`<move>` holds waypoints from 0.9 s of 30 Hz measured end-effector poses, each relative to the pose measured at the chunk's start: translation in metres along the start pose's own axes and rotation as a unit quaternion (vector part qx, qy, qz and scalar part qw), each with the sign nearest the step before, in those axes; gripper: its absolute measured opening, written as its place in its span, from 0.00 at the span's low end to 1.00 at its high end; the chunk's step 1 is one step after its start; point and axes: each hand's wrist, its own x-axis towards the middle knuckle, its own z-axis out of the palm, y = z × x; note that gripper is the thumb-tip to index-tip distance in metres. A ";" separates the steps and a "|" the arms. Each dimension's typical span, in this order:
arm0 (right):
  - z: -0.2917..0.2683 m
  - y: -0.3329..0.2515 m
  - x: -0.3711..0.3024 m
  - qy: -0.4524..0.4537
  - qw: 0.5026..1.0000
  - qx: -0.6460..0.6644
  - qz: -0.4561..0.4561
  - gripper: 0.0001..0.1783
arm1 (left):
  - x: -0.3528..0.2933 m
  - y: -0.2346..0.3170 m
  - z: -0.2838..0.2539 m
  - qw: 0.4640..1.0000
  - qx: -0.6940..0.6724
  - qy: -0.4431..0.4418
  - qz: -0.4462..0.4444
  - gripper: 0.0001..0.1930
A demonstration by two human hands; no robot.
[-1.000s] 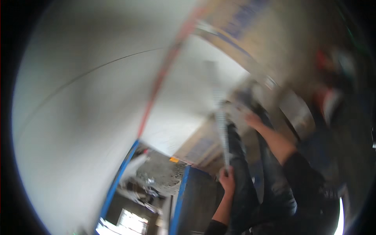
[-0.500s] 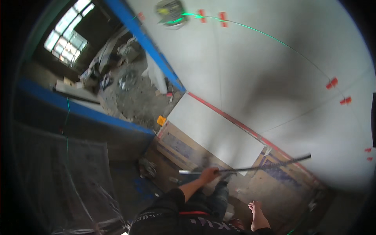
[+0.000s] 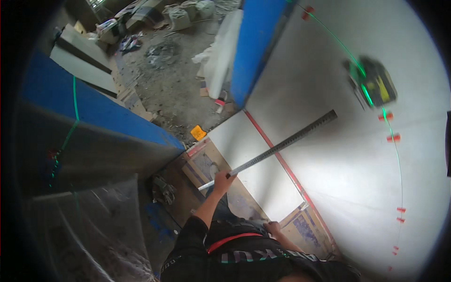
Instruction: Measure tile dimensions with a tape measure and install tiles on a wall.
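My left hand (image 3: 222, 180) is closed around a long metal ruler (image 3: 286, 142) near its lower end. The ruler slants up to the right, over a white panel (image 3: 244, 155) on the floor and across the foot of the white wall (image 3: 338, 178). Its short end sticks out past my fist on the left. My right hand (image 3: 272, 229) is close to my body at thigh height, its fingers curled. Whether anything is in those fingers is hidden.
A laser level (image 3: 378, 84) on the wall throws a green line past small red tabs (image 3: 393, 137). A blue door frame (image 3: 256, 47) borders a rubble-strewn room with bags. Clear plastic sheeting (image 3: 94, 230) hangs at left. An orange piece (image 3: 198, 133) lies by the threshold.
My view has turned toward the doorway. The ruler's far end has swung upward, away from me. My right hand has come in from the right to beside my body and its fingers have curled.
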 end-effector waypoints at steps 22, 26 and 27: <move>-0.639 -0.167 0.609 0.063 0.996 -0.003 -0.063 0.17 | 0.592 0.035 -0.438 0.947 -0.061 0.316 0.009 0.17; -0.719 -0.115 0.855 -0.008 0.995 -0.031 -0.093 0.20 | 0.656 0.048 -0.552 0.928 -0.077 0.364 -0.029 0.18; -0.784 -0.126 0.925 0.151 0.980 -0.126 -0.009 0.18 | 0.688 0.065 -0.572 0.932 -0.079 0.353 -0.012 0.18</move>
